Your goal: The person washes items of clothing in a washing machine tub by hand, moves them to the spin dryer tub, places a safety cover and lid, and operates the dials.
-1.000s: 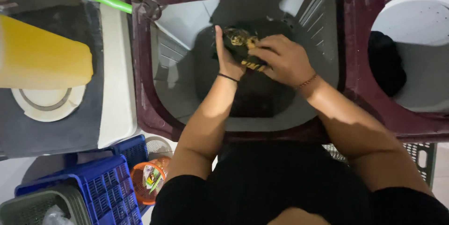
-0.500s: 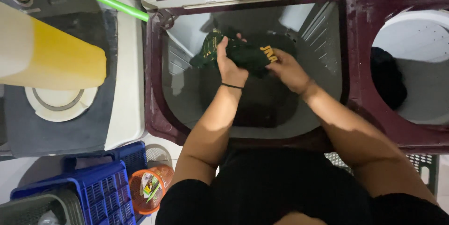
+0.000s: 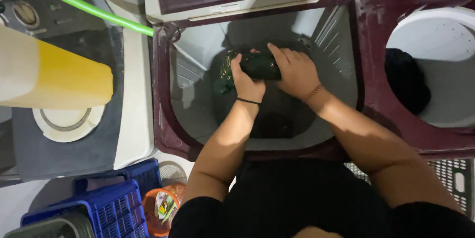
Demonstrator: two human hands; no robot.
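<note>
Over the wash tub [image 3: 198, 119], the dark green cloth [image 3: 257, 66], spread wider a moment earlier, was bunched tight, clamped by the fingers of the left hand [image 3: 246, 83] and right hand [image 3: 297, 72].

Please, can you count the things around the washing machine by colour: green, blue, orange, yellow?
Green: 2, the hose and the dark green cloth gripped by the left hand and right hand
Blue: 1, basket
Orange: 1, small basket
Yellow: 1, container
Total: 5

A single head-worn view is given, aimed steeply down from close above into the maroon washer tub [image 3: 198, 114]; the forearms are seen from behind, reaching away from the camera
</note>
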